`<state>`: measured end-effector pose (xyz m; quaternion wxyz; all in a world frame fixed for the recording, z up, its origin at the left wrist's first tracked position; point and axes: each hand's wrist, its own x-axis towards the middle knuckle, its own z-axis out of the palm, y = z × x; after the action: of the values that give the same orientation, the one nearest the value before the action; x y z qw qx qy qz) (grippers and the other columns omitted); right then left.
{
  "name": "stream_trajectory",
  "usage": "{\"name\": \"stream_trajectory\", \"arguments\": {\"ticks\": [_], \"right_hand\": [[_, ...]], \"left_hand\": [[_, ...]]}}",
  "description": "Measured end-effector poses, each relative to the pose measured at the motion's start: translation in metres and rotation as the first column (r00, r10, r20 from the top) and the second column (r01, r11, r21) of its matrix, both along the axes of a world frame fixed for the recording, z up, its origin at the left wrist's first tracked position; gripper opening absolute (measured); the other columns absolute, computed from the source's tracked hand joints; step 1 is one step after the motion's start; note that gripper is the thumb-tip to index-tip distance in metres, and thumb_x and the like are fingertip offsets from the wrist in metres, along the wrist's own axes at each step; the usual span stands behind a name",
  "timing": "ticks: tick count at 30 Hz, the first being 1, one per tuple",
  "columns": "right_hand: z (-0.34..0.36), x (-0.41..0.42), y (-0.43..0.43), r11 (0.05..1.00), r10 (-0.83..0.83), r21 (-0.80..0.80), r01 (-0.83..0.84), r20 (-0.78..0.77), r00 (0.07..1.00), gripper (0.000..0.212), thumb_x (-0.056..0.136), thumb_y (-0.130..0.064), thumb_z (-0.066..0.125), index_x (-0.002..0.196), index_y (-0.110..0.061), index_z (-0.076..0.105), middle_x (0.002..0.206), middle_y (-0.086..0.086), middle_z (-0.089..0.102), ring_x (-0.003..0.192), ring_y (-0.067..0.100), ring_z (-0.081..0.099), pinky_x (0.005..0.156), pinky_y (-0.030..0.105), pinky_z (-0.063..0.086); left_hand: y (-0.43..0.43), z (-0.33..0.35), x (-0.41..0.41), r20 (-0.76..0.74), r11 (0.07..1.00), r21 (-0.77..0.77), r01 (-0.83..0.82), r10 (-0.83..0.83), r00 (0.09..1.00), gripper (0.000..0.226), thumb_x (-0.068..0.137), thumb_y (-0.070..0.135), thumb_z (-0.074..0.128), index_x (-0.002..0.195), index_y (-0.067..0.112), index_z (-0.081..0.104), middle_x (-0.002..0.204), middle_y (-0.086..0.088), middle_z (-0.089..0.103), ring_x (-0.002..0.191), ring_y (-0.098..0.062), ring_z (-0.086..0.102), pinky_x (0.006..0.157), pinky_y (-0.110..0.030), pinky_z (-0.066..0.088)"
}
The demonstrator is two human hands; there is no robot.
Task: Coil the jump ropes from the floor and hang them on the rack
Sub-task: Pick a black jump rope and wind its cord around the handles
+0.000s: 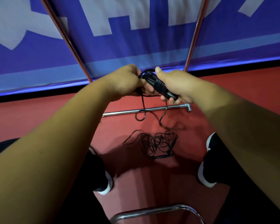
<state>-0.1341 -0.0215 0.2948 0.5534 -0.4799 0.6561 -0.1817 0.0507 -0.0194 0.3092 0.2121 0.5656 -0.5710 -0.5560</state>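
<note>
With the right hand (pixel 176 85) gripping the wrapped handles (pixel 160 87) and the left hand (pixel 126 82) pinching the cord (pixel 143 101), slack dangling across the rack's base bar (pixel 120 112) may snag, loosening the wraps.

A tangled black jump rope (pixel 153 143) is laid on the red floor (pixel 152 183); farther off, a chrome bar (pixel 136 111), seemingly the rack's base, is set.

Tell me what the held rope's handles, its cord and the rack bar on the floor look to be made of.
Handles: likely black plastic or rubber, with a semi-gloss sheen; cord is wound round them.
Cord: thin, smooth and black, probably PVC or coated cable; it hangs in springy loops.
Rack bar: chromed or polished steel, going by its bright mirror-like glints.
</note>
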Motion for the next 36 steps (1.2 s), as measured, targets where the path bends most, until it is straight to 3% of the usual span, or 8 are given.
{"name": "stream_trajectory", "arguments": {"ticks": [3,8,17,21,25,29,33,36], "right_hand": [[0.003,-0.002,-0.004,0.993,-0.106,0.058,0.100,0.112,0.988,0.058,0.099,-0.075,0.051,0.102,-0.020,0.069,0.081,0.002,0.075,0.060,0.020,0.063,0.049,0.023,0.039],[0.007,-0.002,-0.002,0.995,-0.097,0.019,0.095,0.137,0.986,0.046,0.097,-0.063,0.064,0.110,-0.020,0.074,0.094,0.003,0.083,0.060,0.019,0.060,0.048,0.021,0.036],[0.010,-0.004,-0.003,0.936,-0.338,-0.022,0.351,0.218,0.916,0.030,0.094,-0.047,0.067,0.102,-0.019,0.073,0.087,0.003,0.082,0.059,0.021,0.059,0.052,0.023,0.038],[0.011,-0.006,-0.004,0.924,-0.372,0.012,0.381,0.255,0.893,0.034,0.092,-0.050,0.068,0.102,-0.018,0.073,0.089,0.002,0.083,0.058,0.019,0.059,0.052,0.023,0.038],[0.014,-0.013,-0.005,0.914,-0.396,0.022,0.406,0.278,0.875,0.032,0.094,-0.049,0.070,0.102,-0.019,0.073,0.089,0.001,0.082,0.059,0.019,0.059,0.052,0.023,0.038],[0.013,-0.015,-0.006,0.908,-0.409,0.038,0.418,0.297,0.863,0.031,0.095,-0.050,0.071,0.100,-0.019,0.073,0.086,0.001,0.081,0.060,0.020,0.060,0.051,0.022,0.039],[0.016,-0.016,-0.009,0.886,-0.450,0.071,0.459,0.373,0.811,0.036,0.095,-0.053,0.071,0.090,-0.017,0.073,0.082,0.000,0.078,0.058,0.018,0.059,0.050,0.023,0.039],[0.017,-0.018,-0.011,0.866,-0.479,0.064,0.496,0.390,0.786,0.037,0.095,-0.053,0.071,0.090,-0.016,0.073,0.080,0.000,0.078,0.058,0.019,0.060,0.052,0.023,0.039]], "left_hand": [[-0.002,-0.002,0.005,-0.073,0.997,0.018,0.081,-0.079,0.994,0.023,0.104,-0.007,0.051,0.098,0.012,0.040,0.103,-0.021,0.078,0.100,-0.038,0.076,0.092,-0.048,0.062],[0.000,-0.008,0.006,0.430,0.942,-0.059,0.331,-0.275,0.860,0.023,0.094,0.008,0.074,0.095,0.013,0.052,0.098,-0.005,0.080,0.080,-0.016,0.079,0.074,-0.040,0.065],[0.010,-0.025,0.011,0.299,0.939,0.212,0.272,-0.327,0.896,0.024,0.102,0.030,0.068,0.100,0.006,0.066,0.091,-0.014,0.079,0.071,-0.024,0.075,0.057,-0.033,0.061],[0.008,-0.026,0.013,0.254,0.941,0.214,0.261,-0.311,0.916,0.038,0.099,0.037,0.070,0.096,-0.001,0.072,0.089,-0.018,0.078,0.067,-0.022,0.071,0.061,-0.029,0.061],[0.007,-0.034,0.019,0.200,0.911,0.191,0.366,-0.401,0.894,0.012,0.096,0.014,0.074,0.107,0.009,0.075,0.097,-0.007,0.077,0.082,-0.012,0.070,0.072,-0.019,0.057],[0.006,-0.032,0.018,0.228,0.875,0.155,0.458,-0.483,0.846,0.019,0.088,0.010,0.083,0.104,0.012,0.073,0.107,-0.011,0.077,0.086,-0.010,0.071,0.087,-0.029,0.057],[0.004,-0.045,0.020,0.482,0.879,0.180,0.442,-0.470,0.739,0.023,0.082,0.025,0.089,0.093,0.013,0.072,0.084,-0.002,0.079,0.075,-0.018,0.074,0.081,-0.036,0.060],[0.004,-0.056,0.019,0.610,0.899,0.232,0.372,-0.433,0.664,0.026,0.094,0.041,0.073,0.094,0.015,0.072,0.084,0.000,0.080,0.084,-0.027,0.077,0.082,-0.045,0.061]]}}
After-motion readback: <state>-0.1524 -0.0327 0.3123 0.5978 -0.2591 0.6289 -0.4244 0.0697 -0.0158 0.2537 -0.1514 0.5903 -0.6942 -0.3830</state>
